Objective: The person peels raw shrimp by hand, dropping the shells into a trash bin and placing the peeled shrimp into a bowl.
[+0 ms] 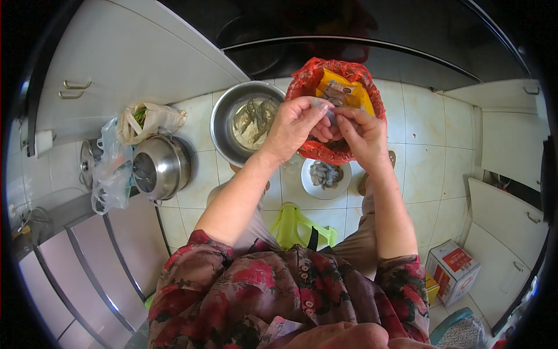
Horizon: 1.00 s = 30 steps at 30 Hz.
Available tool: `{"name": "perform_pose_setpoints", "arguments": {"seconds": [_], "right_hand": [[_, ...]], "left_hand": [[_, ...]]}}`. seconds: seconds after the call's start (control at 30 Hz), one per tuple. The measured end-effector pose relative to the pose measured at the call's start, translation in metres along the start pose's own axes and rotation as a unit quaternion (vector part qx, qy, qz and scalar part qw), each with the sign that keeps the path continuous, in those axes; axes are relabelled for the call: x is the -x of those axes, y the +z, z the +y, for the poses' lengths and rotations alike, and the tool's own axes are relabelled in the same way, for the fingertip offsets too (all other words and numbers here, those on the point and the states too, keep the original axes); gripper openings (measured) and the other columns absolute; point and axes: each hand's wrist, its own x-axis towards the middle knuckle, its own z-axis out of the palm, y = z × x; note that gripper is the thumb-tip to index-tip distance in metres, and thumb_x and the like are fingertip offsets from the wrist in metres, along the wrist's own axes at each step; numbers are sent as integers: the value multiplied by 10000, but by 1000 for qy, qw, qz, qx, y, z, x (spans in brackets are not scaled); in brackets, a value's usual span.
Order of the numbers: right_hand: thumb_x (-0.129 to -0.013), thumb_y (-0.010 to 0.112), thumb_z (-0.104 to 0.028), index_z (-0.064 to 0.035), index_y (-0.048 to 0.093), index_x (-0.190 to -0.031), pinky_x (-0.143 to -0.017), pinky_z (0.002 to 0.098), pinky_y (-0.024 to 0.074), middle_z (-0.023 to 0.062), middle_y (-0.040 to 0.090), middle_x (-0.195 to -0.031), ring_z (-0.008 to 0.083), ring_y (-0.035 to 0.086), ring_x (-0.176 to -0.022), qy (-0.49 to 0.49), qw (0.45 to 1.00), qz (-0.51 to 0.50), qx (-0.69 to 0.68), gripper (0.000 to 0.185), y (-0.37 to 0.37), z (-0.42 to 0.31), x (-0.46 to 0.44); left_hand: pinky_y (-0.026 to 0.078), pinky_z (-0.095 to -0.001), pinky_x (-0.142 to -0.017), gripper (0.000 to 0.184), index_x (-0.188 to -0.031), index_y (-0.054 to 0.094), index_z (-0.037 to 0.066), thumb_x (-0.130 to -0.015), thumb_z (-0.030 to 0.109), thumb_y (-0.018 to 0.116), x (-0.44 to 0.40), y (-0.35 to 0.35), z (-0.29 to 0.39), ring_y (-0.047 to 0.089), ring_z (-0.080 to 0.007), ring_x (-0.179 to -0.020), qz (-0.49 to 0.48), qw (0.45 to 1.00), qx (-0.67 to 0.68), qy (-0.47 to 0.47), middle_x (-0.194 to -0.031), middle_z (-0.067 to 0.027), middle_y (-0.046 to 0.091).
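The left hand (299,125) and right hand (366,132) cover most of the shrimp (332,118) between them; its full outline is indeterminate. The yellow packet (347,92), its small print illegible, conceals part of the interior of the red bag (361,71). The floral shirt (250,276), cropped by the lower edge, obscures the near end of the green stool (288,225)

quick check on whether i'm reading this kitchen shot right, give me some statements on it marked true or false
1. The left hand and right hand pinch a shrimp together. True.
2. The steel basin holds nothing. False: greenish shrimp lie in it.
3. The white bowl holds greyish shrimp. True.
4. The yellow packet lies outside the red plastic bag. False: it is inside.
5. The steel pot stands left of the basin. True.
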Motion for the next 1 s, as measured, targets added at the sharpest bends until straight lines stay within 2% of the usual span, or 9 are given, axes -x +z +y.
{"name": "perform_pose_setpoints", "arguments": {"seconds": [0.1, 0.2, 0.27, 0.4, 0.5, 0.57, 0.67, 0.8, 1.0], "right_hand": [[-865, 641, -31, 33, 650, -1023, -662, 236, 531, 72, 679, -833, 83, 640, -731, 11, 1000, -8, -16, 171, -5, 2, 0], [-843, 660, -30, 31, 656, -1010, -657, 243, 539, 88, 680, -834, 100, 651, -719, -7, 997, -15, 77, 177, -8, 4, -1], [-814, 680, -32, 27, 666, -983, -632, 252, 539, 102, 685, -829, 139, 666, -701, -68, 980, 6, 189, 180, -5, -1, -1], [-793, 687, -33, 23, 675, -954, -615, 264, 536, 119, 683, -825, 169, 672, -692, -83, 973, 18, 216, 171, -5, 0, -1], [-778, 687, -36, 18, 681, -933, -619, 293, 535, 141, 685, -834, 215, 681, -703, -64, 971, 18, 229, 164, -6, 4, -1], [-767, 672, -45, 8, 679, -873, -628, 339, 533, 158, 671, -807, 280, 671, -708, -136, 946, 29, 291, 119, -5, 5, -1], [-757, 657, -55, -8, 666, -811, -632, 378, 526, 155, 656, -780, 327, 647, -712, -156, 927, 21, 340, 72, -5, 3, 0], [-751, 652, -60, -16, 652, -778, -620, 391, 521, 140, 648, -766, 326, 640, -700, -176, 918, 20, 355, 51, -6, 3, 0], [-734, 658, -54, -26, 662, -790, -623, 384, 521, 128, 651, -781, 318, 642, -705, -178, 915, 16, 362, 63, -7, 4, 1]], "left_hand": [[557, -250, -638, 258, -1055, 602, -20, -971, 219, 553, 0, 0, 0, 661, -142, -705, 7, 1000, 26, 16, -827, -80, 652], [563, -267, -663, 246, -1071, 598, -20, -982, 197, 523, -1, 0, 0, 673, -169, -757, 20, 999, -40, 30, -857, -99, 656], [565, -271, -669, 246, -1067, 596, -25, -982, 194, 524, -1, 2, -1, 676, -173, -771, 27, 996, -73, 40, -870, -114, 663], [568, -276, -676, 249, -1066, 590, -39, -980, 188, 529, 0, 5, -4, 679, -179, -785, 31, 996, -72, 41, -888, -133, 673], [570, -276, -683, 243, -1065, 594, -41, -976, 178, 537, 1, 8, -5, 679, -173, -780, 45, 995, -81, 35, -884, -127, 676], [571, -278, -685, 238, -1061, 598, -43, -973, 171, 543, 2, 11, -6, 679, -168, -778, 52, 993, -93, 42, -878, -122, 678], [574, -279, -687, 228, -1053, 606, -44, -966, 160, 555, 3, 14, -6, 679, -160, -774, 63, 990, -117, 49, -865, -116, 682], [577, -263, -661, 194, -1014, 604, -60, -959, 119, 553, 3, 16, -6, 685, -144, -738, 71, 988, -126, 57, -835, -104, 686], [582, -284, -674, 232, -1038, 605, -56, -964, 159, 557, 4, 14, -10, 680, -164, -748, 60, 989, -130, 44, -847, -122, 680]]}}
